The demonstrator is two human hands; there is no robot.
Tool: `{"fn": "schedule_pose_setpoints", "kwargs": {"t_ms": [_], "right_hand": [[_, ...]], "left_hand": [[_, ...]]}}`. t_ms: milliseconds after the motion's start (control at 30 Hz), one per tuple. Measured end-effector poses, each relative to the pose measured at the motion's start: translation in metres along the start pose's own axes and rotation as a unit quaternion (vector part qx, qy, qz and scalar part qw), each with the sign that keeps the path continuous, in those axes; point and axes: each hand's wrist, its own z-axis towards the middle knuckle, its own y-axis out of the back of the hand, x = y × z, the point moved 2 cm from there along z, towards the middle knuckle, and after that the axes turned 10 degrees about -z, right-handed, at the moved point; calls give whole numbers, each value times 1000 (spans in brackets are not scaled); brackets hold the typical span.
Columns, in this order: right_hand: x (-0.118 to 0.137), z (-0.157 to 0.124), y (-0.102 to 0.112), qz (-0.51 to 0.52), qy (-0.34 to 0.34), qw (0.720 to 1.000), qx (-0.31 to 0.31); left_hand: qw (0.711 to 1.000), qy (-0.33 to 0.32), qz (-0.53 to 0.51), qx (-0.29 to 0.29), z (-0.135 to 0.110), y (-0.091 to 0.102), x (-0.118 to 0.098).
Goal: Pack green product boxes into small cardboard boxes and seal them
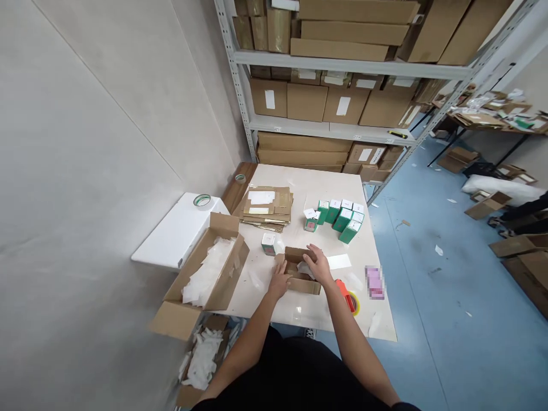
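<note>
A small open cardboard box (pixel 305 286) lies on the white table in front of me, with some translucent white wrapping (pixel 303 268) inside. My left hand (pixel 279 281) grips its left side, fingers bent at the wall. On the opposite side my right hand (pixel 315 265) holds the right wall, its fingers reaching over the edge by the wrapping. Just behind the box stands a white and green carton (pixel 269 244) beside a piece of clear plastic. An orange tape dispenser (pixel 346 294) with yellow tape rests right of my right forearm.
Several green and white cartons (pixel 343 219) stand at the back right, flattened cardboard (pixel 268 206) at the back left. A large box (pixel 234 278) of white wrapping sits left. Pink blurred item (pixel 375 282) lies near the right edge. Shelving (pixel 329 130) rises behind.
</note>
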Motion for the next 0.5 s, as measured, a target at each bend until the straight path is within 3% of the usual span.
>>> {"fn": "schedule_pose_setpoints", "kwargs": {"t_ms": [167, 400, 500], "right_hand": [[7, 16, -45, 53, -50, 996, 42], [35, 58, -126, 58, -148, 985, 67], [45, 74, -155, 57, -197, 977, 52]], "left_hand": [[998, -9, -63, -10, 4, 25, 18], [974, 37, -145, -169, 31, 92, 43], [960, 91, -172, -201, 53, 117, 55]]}}
